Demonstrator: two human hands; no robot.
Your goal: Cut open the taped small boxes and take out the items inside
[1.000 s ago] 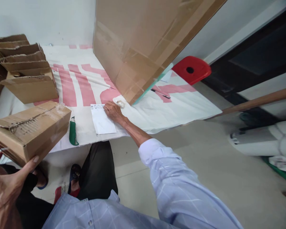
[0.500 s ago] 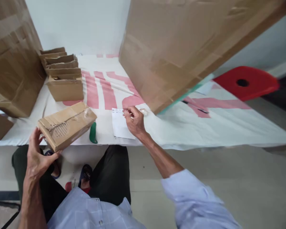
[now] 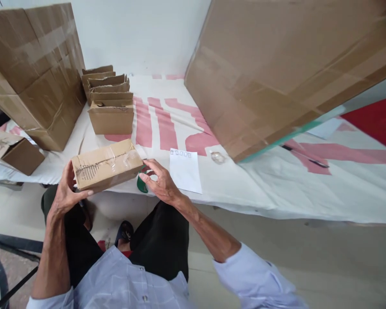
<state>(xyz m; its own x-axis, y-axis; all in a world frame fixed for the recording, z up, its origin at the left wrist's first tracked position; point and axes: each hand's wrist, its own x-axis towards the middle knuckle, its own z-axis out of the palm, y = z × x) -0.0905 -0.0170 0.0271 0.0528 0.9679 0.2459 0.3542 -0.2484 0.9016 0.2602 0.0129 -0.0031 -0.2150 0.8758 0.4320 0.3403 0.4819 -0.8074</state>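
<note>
My left hand point(image 3: 66, 193) is closed around the left end of a small taped cardboard box point(image 3: 111, 165), thumb along its near side, fingers behind. The box is tilted, above the table's front edge, with dark scribbled lines on its top. My right hand point(image 3: 159, 182) is at the box's right end, thumb and fingers apart and curved; its fingertips are at the box's corner, and whether they press on it I cannot tell. Just below that end lies a green object point(image 3: 142, 184), partly hidden. A white sheet of paper point(image 3: 185, 171) with a row of small marks lies right of my right hand.
Several open cardboard boxes point(image 3: 112, 120) stand in a row at the back left, beside a large taped carton point(image 3: 48, 77). Another large carton point(image 3: 260, 77) leans in at right. A clear round item point(image 3: 218, 157), a pen point(image 3: 318, 164) and a red stool point(image 3: 376, 120) are also there.
My right hand has moved left from the paper to the box's right end. My left hand still holds the box. The view has shifted left.
</note>
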